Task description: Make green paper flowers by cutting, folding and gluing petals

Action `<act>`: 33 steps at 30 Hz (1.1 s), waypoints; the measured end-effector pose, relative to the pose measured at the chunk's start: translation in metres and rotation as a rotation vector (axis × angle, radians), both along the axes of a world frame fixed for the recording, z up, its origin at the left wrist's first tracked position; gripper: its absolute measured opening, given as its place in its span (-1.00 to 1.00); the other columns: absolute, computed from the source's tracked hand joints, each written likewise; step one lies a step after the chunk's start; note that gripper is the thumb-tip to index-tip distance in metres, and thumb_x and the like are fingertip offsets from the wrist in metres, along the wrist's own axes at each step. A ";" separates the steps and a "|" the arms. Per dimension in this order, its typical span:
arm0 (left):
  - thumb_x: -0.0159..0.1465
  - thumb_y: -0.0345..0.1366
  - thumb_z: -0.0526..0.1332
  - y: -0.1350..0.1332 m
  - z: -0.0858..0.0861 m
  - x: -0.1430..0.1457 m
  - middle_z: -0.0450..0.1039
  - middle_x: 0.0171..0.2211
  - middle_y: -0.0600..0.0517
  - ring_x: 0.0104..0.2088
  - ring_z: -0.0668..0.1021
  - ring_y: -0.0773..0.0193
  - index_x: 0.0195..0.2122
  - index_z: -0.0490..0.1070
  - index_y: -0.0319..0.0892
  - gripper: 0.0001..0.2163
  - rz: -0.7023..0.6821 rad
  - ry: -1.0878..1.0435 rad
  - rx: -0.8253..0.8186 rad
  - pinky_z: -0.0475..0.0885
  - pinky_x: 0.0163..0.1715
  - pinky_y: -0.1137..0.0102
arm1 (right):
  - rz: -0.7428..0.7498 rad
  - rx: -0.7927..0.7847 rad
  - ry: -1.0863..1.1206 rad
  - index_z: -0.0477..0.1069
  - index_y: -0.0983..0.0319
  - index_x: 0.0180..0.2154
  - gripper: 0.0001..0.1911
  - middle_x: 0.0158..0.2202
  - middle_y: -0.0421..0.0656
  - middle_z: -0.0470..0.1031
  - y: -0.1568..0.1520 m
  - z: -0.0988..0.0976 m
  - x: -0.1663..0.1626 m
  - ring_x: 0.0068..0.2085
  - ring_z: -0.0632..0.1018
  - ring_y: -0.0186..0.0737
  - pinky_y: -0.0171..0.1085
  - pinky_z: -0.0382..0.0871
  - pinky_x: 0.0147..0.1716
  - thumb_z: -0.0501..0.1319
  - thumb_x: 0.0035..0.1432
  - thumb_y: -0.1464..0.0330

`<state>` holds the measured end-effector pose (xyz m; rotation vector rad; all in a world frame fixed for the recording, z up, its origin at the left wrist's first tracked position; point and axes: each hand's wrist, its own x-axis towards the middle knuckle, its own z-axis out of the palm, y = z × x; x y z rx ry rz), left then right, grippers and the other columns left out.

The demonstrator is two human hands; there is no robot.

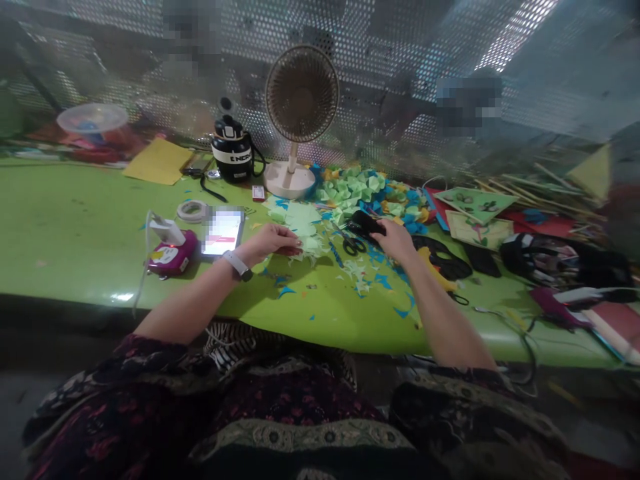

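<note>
My left hand [273, 240] rests on the green table [75, 233], fingers pinched on a stack of pale green paper pieces [303, 223]. A watch sits on that wrist. My right hand [395, 239] reaches forward and is closed on a black tool, likely a stapler [365, 223]. Black-handled scissors [354, 244] lie between my hands. A heap of folded green, blue and yellow paper shapes [365, 190] lies just beyond. Blue and green paper scraps [370, 280] litter the table before my hands.
A small fan [300, 113] and a black jug [233, 153] stand at the back. A lit phone [223, 232], a pink device with a charger [170, 250] and a tape roll [193, 211] lie left. Coloured sheets, sticks and a black bag [560, 260] crowd the right.
</note>
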<state>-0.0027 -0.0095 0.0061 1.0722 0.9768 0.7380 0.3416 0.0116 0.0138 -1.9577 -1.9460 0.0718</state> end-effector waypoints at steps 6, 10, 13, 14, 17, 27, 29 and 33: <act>0.04 -0.41 0.47 0.002 0.001 -0.003 0.61 -0.43 -0.05 -0.41 0.63 0.35 -0.46 0.53 -0.28 -0.87 0.015 0.009 0.026 0.56 -0.11 0.35 | 0.273 -0.015 0.212 0.51 0.14 -0.10 -0.69 -0.09 -0.06 0.58 -0.049 0.037 -0.021 -0.06 0.57 0.05 0.02 0.39 0.01 0.33 0.08 0.25; 0.04 -0.42 0.46 -0.001 0.000 0.000 0.61 -0.45 -0.04 -0.42 0.63 0.36 -0.44 0.54 -0.28 -0.87 0.022 0.015 0.008 0.56 -0.10 0.34 | 0.508 -0.236 0.232 0.54 0.12 -0.11 -0.71 -0.11 -0.11 0.60 -0.083 0.033 -0.051 -0.07 0.57 0.03 -0.02 0.41 -0.04 0.32 0.08 0.27; 0.03 -0.45 0.46 -0.004 -0.003 0.005 0.60 -0.48 -0.03 -0.45 0.62 0.36 -0.48 0.53 -0.28 -0.88 0.012 0.018 0.000 0.56 -0.16 0.36 | 0.555 -0.261 0.185 0.54 0.13 -0.09 -0.70 -0.07 -0.06 0.60 -0.094 0.018 -0.065 -0.03 0.56 0.08 0.01 0.39 -0.01 0.31 0.10 0.27; 0.02 -0.47 0.46 -0.005 -0.004 0.006 0.59 -0.50 -0.02 -0.47 0.61 0.36 -0.50 0.53 -0.27 -0.88 0.009 0.025 -0.008 0.56 -0.19 0.36 | 0.540 -0.248 0.173 0.54 0.14 -0.09 -0.70 -0.06 -0.04 0.60 -0.095 0.013 -0.066 -0.02 0.56 0.09 0.02 0.39 0.00 0.31 0.10 0.26; 0.00 -0.51 0.45 -0.008 -0.005 0.012 0.55 -0.56 0.02 -0.50 0.61 0.35 -0.56 0.50 -0.26 -0.85 0.028 0.080 -0.026 0.56 -0.26 0.37 | 0.495 -0.219 0.137 0.54 0.13 -0.07 -0.69 -0.04 -0.03 0.59 -0.094 0.007 -0.065 -0.01 0.56 0.10 0.03 0.40 0.00 0.29 0.12 0.24; 0.12 -0.50 0.37 -0.023 -0.009 0.022 0.56 -0.54 -0.02 -0.49 0.60 0.34 -0.52 0.49 -0.28 -0.88 -0.054 0.156 -0.080 0.55 -0.26 0.36 | 0.492 -0.247 0.008 0.50 0.19 0.01 -0.63 0.01 -0.02 0.58 -0.094 0.011 -0.067 0.01 0.57 0.04 -0.03 0.43 0.02 0.23 0.16 0.27; 0.13 -0.48 0.37 -0.026 -0.010 0.021 0.56 -0.53 -0.04 -0.49 0.60 0.33 -0.53 0.48 -0.28 -0.87 -0.069 0.155 -0.112 0.54 -0.29 0.37 | 0.480 -0.255 0.040 0.51 0.19 0.00 -0.61 -0.02 -0.03 0.58 -0.093 0.017 -0.070 -0.02 0.58 0.02 -0.06 0.43 0.00 0.27 0.13 0.24; 0.12 -0.47 0.39 -0.031 -0.009 0.019 0.55 -0.52 -0.06 -0.48 0.57 0.35 -0.55 0.44 -0.28 -0.84 -0.069 0.156 -0.143 0.53 -0.26 0.38 | 0.444 -0.211 0.206 0.52 0.21 -0.06 -0.57 -0.05 -0.02 0.59 -0.084 0.031 -0.084 -0.05 0.58 -0.03 -0.09 0.43 -0.01 0.25 0.16 0.07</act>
